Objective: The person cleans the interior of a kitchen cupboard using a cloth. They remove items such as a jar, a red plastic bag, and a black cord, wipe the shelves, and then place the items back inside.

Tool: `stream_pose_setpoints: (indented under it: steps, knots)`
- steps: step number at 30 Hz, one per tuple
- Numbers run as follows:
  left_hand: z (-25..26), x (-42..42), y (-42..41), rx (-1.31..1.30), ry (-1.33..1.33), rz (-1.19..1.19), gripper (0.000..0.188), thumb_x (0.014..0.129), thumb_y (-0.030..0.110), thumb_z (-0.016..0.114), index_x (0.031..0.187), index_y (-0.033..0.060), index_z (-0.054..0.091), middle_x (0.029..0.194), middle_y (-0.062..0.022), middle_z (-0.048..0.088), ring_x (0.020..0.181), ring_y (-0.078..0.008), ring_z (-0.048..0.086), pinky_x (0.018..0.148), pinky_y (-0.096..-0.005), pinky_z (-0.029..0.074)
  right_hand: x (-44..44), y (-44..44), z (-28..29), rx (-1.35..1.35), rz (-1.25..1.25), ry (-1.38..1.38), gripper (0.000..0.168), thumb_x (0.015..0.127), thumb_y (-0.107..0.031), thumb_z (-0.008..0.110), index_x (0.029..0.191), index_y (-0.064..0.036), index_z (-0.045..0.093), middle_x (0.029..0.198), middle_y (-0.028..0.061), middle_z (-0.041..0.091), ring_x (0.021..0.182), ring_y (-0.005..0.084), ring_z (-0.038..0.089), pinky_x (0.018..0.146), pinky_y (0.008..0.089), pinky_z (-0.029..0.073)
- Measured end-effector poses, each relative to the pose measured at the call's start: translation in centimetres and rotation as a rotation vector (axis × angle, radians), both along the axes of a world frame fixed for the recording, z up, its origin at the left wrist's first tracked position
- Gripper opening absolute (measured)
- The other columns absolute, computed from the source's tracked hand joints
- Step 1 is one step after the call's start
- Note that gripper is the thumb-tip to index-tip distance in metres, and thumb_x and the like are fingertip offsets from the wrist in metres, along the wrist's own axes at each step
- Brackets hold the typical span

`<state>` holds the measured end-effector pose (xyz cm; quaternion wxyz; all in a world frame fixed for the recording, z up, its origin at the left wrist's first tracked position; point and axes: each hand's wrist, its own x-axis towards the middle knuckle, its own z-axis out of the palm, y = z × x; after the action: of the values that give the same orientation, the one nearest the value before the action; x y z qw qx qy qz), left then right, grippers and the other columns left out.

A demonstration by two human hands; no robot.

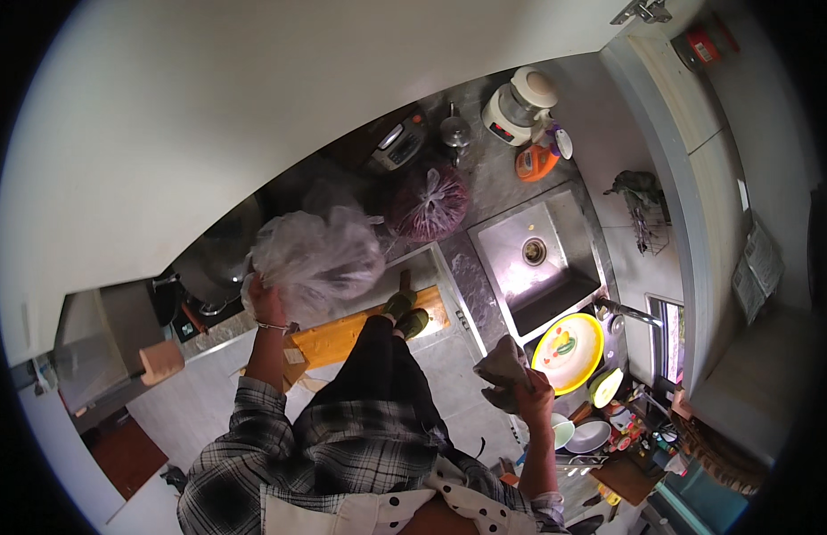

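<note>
My left hand (266, 302) grips a clear plastic bag (320, 257), which hangs puffed out over the counter's edge. The bag hides part of the counter and whatever it may contain is too blurred to tell. A crumpled grey-brown cloth (504, 374) is bunched in my right hand (536, 400), to the left of a yellow-rimmed basin (597, 341). Behind the plastic bag sits a second, tied plastic bag (432, 207) with dark red contents.
A stainless-steel sink (527, 214) lies right of centre with its tap (634, 313). Cabinet doors (220, 120) loom close above. My feet, in green shoes (413, 322), stand on a wooden board (340, 339). An orange bottle (535, 162) and a white appliance (520, 107) stand at the back.
</note>
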<state>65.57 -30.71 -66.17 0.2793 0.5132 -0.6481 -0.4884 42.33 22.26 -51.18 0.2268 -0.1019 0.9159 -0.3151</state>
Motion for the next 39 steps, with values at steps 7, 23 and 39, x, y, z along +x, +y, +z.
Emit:
stream_pose_setpoints:
  steps: [7, 23, 39]
  knots:
    - [-13.2, -5.6, -3.9, 0.108, -0.037, 0.353, 0.065, 0.086, 0.027, 0.062, 0.143, 0.0041, 0.041, 0.142, -0.0135, 0.047, 0.126, -0.0280, 0.049, 0.101, -0.0412, 0.043, -0.4, -0.1, -0.5, 0.035, -0.001, -0.022, 0.035, 0.074, -0.008, 0.072, 0.108, -0.005, 0.070, 0.103, 0.0151, 0.068, 0.095, 0.0327, 0.066, 0.083, 0.0387, 0.053]
    - [-9.4, -12.6, -6.4, -0.087, -1.167, -0.160, 0.067, 0.083, 0.031, 0.063, 0.141, 0.0051, 0.042, 0.138, -0.0181, 0.047, 0.122, -0.0364, 0.048, 0.104, -0.0463, 0.040, 0.1, -1.8, 18.9, -0.465, -0.274, 0.165, 0.031, 0.088, -0.005, 0.069, 0.117, 0.002, 0.063, 0.114, 0.0105, 0.066, 0.103, 0.0178, 0.060, 0.092, 0.0312, 0.046]
    - [0.3, -18.6, 3.2, -0.527, -0.319, -0.727, 0.065, 0.068, 0.014, 0.061, 0.131, 0.0016, 0.048, 0.130, -0.0248, 0.049, 0.116, -0.0434, 0.049, 0.105, -0.0506, 0.036, -14.1, 1.1, 29.2, 0.483, -0.818, 0.841, 0.034, 0.083, -0.014, 0.064, 0.116, -0.007, 0.062, 0.118, 0.0235, 0.057, 0.099, 0.0440, 0.061, 0.086, 0.0467, 0.051]
